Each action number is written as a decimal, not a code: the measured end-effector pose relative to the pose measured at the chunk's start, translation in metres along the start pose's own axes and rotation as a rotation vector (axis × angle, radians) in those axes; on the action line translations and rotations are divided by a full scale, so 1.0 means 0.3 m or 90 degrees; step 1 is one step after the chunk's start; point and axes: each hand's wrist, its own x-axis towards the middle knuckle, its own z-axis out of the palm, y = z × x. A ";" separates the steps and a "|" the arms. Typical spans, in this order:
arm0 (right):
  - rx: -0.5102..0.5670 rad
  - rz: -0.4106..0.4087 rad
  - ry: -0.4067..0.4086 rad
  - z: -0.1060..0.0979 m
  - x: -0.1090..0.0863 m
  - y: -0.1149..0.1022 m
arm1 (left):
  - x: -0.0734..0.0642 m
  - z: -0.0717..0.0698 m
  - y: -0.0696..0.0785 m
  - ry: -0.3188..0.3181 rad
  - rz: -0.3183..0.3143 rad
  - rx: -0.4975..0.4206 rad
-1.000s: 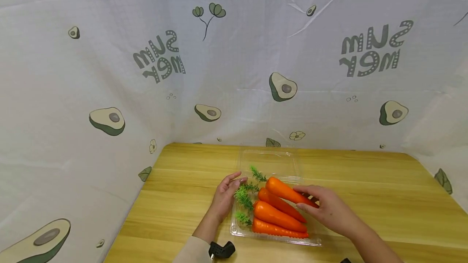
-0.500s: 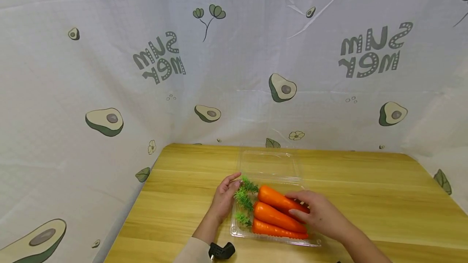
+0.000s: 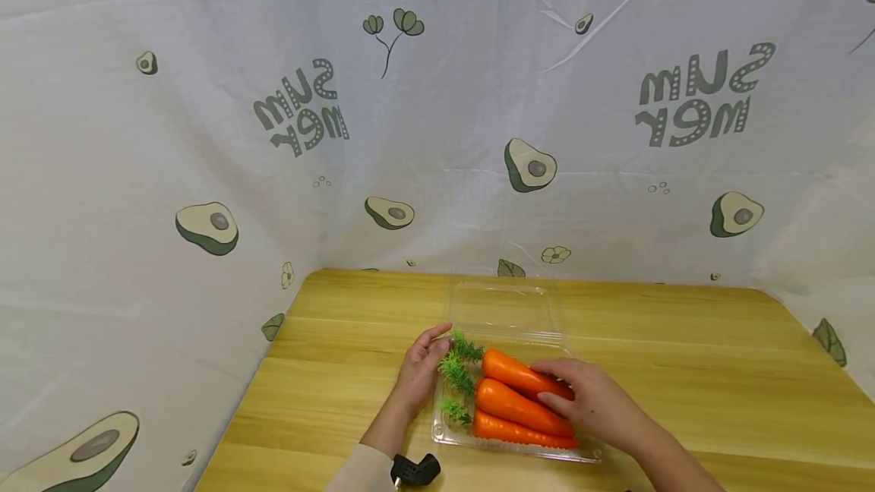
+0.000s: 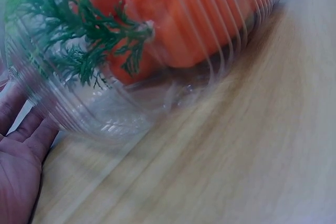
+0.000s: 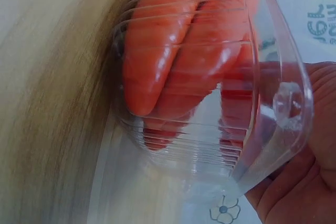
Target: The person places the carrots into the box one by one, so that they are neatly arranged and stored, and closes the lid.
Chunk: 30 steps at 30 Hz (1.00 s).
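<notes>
Orange carrots with green leafy tops lie side by side in a clear plastic clamshell box (image 3: pixel 519 455). My right hand (image 3: pixel 595 405) holds the tapered end of the farthest visible carrot (image 3: pixel 509 369), thumb on the near side and fingers over the far side. Nearer me are a middle carrot (image 3: pixel 519 407) and a front carrot (image 3: pixel 513 429). At the box's left wall, my left hand (image 3: pixel 418 370) rests beside the green tops (image 3: pixel 456 374); in the left wrist view its fingers (image 4: pixel 37 135) lie fairly straight against the plastic. The right wrist view shows carrot tips (image 5: pixel 147 87) through the ribbed wall.
The box's transparent lid (image 3: pixel 502 302) lies folded back on the wooden table (image 3: pixel 683 355). Behind and to the left hangs a white cloth (image 3: pixel 437 120) printed with avocados. A black wrist device (image 3: pixel 415 469) sits at my left cuff.
My right hand has lowered its carrot toward me, onto the others in the box, covering the one beneath. Since half a second ago it has shifted only slightly. The left hand stays put.
</notes>
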 end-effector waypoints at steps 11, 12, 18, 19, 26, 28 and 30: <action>0.041 0.015 0.037 0.002 -0.009 0.013 | -0.004 0.002 -0.001 -0.007 0.012 -0.007; 0.045 0.018 0.054 0.001 -0.008 0.016 | -0.004 0.002 0.000 -0.009 0.014 -0.007; 0.052 0.037 0.185 -0.005 0.011 0.055 | -0.003 0.001 0.001 -0.013 0.017 -0.006; 0.065 0.051 0.194 -0.006 0.015 0.066 | -0.002 0.000 0.001 -0.012 0.017 -0.005; 0.256 0.226 0.146 0.002 0.033 0.148 | -0.001 -0.003 -0.002 -0.011 0.018 -0.005; 0.340 0.263 0.123 0.006 0.036 0.169 | 0.001 -0.006 -0.007 -0.013 0.022 -0.010; 0.447 0.278 0.100 0.009 0.040 0.188 | 0.004 -0.008 -0.012 -0.007 0.022 -0.028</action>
